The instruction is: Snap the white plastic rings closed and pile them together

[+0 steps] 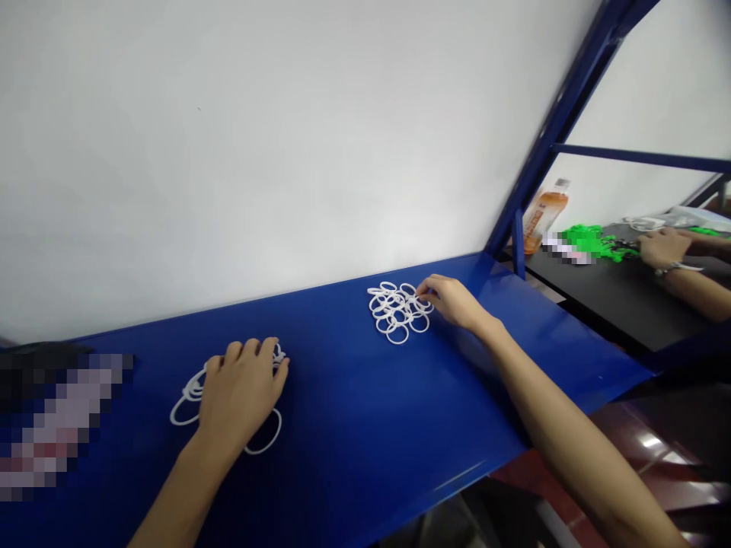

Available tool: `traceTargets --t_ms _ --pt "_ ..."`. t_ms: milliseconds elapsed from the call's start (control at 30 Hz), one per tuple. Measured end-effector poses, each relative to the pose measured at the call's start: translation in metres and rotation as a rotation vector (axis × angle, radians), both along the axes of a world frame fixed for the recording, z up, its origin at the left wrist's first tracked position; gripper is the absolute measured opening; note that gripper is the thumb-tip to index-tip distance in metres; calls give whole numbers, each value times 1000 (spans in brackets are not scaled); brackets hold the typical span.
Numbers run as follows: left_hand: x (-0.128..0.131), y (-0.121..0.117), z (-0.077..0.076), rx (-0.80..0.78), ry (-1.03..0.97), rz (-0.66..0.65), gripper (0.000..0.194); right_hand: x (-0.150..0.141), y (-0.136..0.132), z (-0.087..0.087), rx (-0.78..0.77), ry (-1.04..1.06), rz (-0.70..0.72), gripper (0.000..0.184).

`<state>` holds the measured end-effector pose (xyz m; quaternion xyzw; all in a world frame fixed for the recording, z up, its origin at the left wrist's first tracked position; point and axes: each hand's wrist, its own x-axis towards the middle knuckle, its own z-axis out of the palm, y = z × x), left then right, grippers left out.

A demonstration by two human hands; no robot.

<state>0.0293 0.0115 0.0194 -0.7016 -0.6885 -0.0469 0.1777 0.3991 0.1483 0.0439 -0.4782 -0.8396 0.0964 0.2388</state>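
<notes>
Head view: one glossy blue tabletop point(336, 411), set along a plain white wall point(285, 152). Item, thin round white rings in a loose overlapping pile point(396, 310), lying right of centre, towards the wall. Item, a second, smaller group of like white rings point(194, 390), lying to the left, partly covered, with loops showing on both sides of the hand above. Left hand point(243, 380): back upward over the smaller group, fingers bent, thumb out to the side; whether it grips any ring cannot be told, the palm being hidden. Right hand point(451, 298): at the right edge of the pile, thumb and forefinger drawn together in a pinch; whether a ring is caught between them is too small to tell. Left edge: a black object point(34, 365), beside a pixelated patch. Beyond the blue metal frame point(548, 129), right: an orange plastic bottle point(545, 217), bright green pieces point(588, 242) and a co-worker's hand point(665, 247) at a black tabletop point(588, 281).
</notes>
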Motion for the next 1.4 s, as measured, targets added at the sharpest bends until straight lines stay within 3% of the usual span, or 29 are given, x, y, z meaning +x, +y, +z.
traceTargets --t_ms 267,633,833,933,1167,1400 --pt "5 0 -4 30 -65 -69 35 8 9 -5 -163 -23 58 13" --pt "13 0 6 144 -212 -75 22 6 5 -2 -40 -13 -1 12" --pt "24 -1 4 216 -366 -287 16 -15 -9 -1 120 36 6 13" --pt "37 -4 1 238 -430 -439 12 -36 -29 -3 165 82 103 18" --pt "65 -13 -4 207 -535 -719 15 -79 -77 -12 -5 110 611 31" --pt "64 -14 -4 197 -597 -701 18 -82 -74 -19 -11 190 641 23"
